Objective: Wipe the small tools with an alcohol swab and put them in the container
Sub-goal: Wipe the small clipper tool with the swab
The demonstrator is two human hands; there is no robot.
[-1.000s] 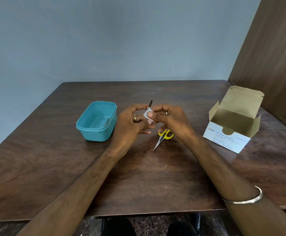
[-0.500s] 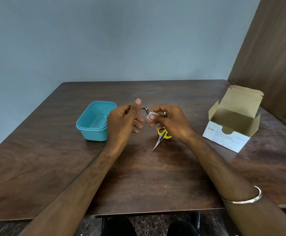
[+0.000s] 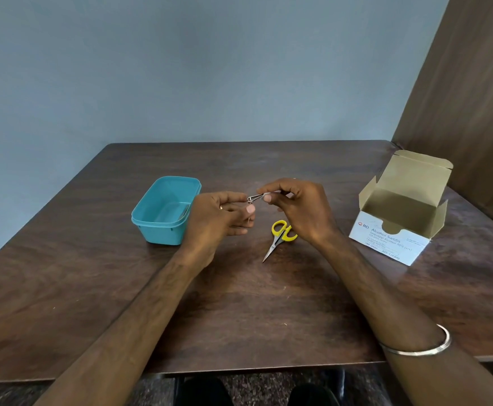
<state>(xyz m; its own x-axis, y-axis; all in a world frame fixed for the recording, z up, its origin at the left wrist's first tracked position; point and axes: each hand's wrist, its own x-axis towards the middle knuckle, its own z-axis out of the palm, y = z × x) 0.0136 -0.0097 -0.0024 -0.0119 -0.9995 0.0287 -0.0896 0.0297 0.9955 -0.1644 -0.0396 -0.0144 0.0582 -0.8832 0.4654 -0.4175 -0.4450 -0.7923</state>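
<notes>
Above the desk [image 3: 239, 303], your right hand [image 3: 301, 210] pinches the clipper [image 3: 255, 197] – your left hand [image 3: 219, 218], fingers loosely curled, steadies it for wiping.

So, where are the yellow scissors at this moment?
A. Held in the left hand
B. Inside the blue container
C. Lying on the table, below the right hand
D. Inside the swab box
C: the scissors lie flat on the table, just under the right hand, which pinches a small metal tool; no hand touches the scissors.
</notes>
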